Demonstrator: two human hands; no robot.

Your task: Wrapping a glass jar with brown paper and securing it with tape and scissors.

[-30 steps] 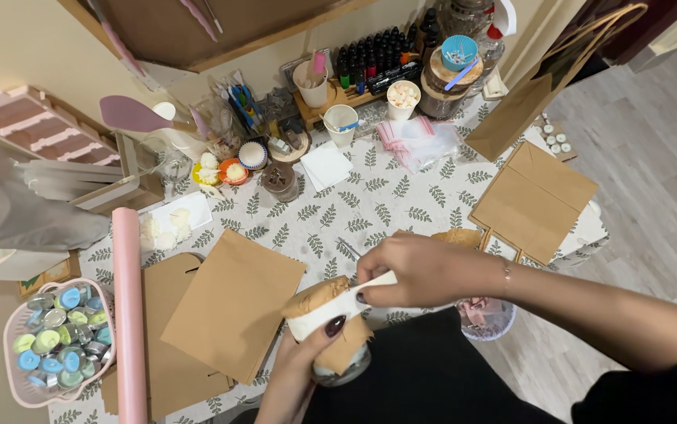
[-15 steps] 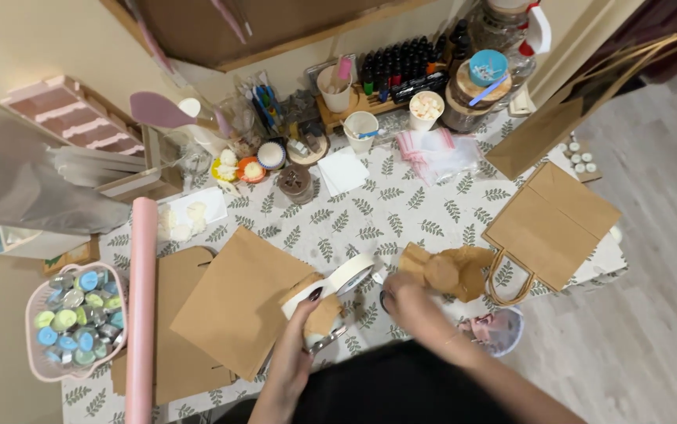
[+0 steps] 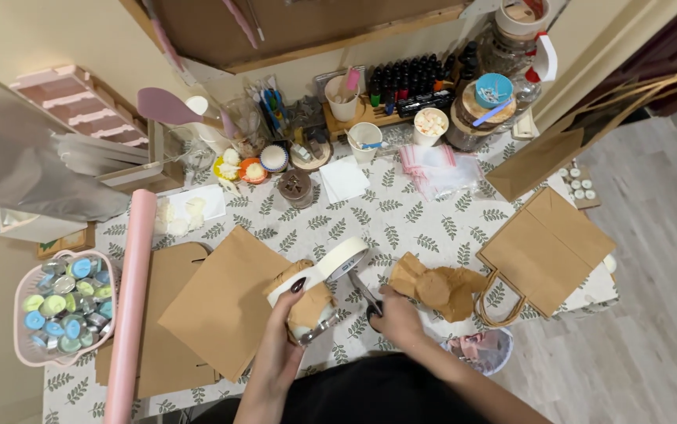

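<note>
My left hand point(image 3: 283, 334) grips a jar wrapped in brown paper point(image 3: 307, 306) near the table's front edge. A strip of cream tape runs from the jar to a tape roll point(image 3: 345, 257) just right of it. My right hand point(image 3: 395, 314) holds black scissors point(image 3: 364, 294), whose blades point up toward the tape roll. To the right of that hand lies a second bundle wrapped in crumpled brown paper point(image 3: 437, 286).
Flat brown paper sheets point(image 3: 225, 302) lie left of my hands, beside a pink roll point(image 3: 130, 302) and a pink basket of small coloured tins point(image 3: 64, 306). Brown paper bags point(image 3: 547, 247) sit at the right. Cups, bottles and jars crowd the table's back.
My right hand left the tape strip, dropped toward my body and now holds scissors under the tape roll. The camera view shifted so the table appears further right and up.
</note>
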